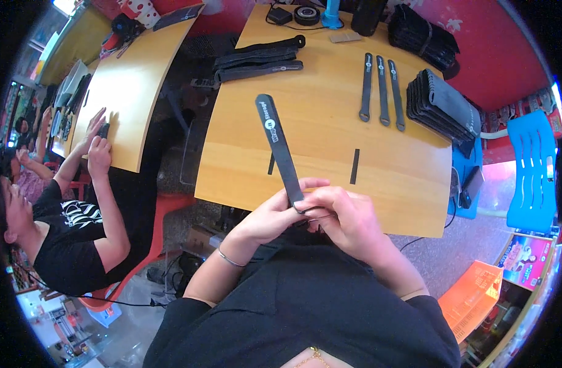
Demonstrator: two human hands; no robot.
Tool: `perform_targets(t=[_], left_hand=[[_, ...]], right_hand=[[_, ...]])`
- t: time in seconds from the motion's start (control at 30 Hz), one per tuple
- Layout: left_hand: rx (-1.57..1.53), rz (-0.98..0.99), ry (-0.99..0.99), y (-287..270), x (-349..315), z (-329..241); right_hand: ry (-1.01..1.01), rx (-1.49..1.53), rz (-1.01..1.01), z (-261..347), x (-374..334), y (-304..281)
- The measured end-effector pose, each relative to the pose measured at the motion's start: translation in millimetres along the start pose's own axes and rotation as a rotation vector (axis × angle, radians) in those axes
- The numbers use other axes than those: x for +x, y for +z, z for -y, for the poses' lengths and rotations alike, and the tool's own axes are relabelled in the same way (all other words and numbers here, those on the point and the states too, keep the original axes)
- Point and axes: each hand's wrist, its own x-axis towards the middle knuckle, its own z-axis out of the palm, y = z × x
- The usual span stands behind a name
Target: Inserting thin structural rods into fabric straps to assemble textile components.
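Note:
A long dark grey strap (282,153) with white print and a rounded end slants up over the table's near edge. Its lower end is pinched between the fingers of my left hand (270,218) and my right hand (348,221), which meet there; the part under the fingers is mostly hidden. Two short black strips lie on the tabletop ahead, one black strip (354,166) in front of my right hand and the other beside the held strap. Farther off, three similar flat straps (382,92) lie side by side. A pile of straps (259,60) rests at the far left.
The wooden table (317,122) also carries a stack of folded grey straps (443,101) and a black bundle (423,37) at right. A blue chair (531,172) and orange basket (471,300) stand at right. At left, a co-worker (72,233) sits at another table (133,80).

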Motion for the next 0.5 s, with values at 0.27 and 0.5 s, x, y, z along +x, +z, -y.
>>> perform_targets(t=[0.27, 0.5], left_hand=[[0.046, -0.013, 0.031, 8, -4, -8], [0.235, 0.266, -0.179, -46, -47, -29]], right_hand=[[-0.076, -0.108, -0.086, -11, 12, -16], [-0.062, -0.055, -0.552, 7, 21, -119]])
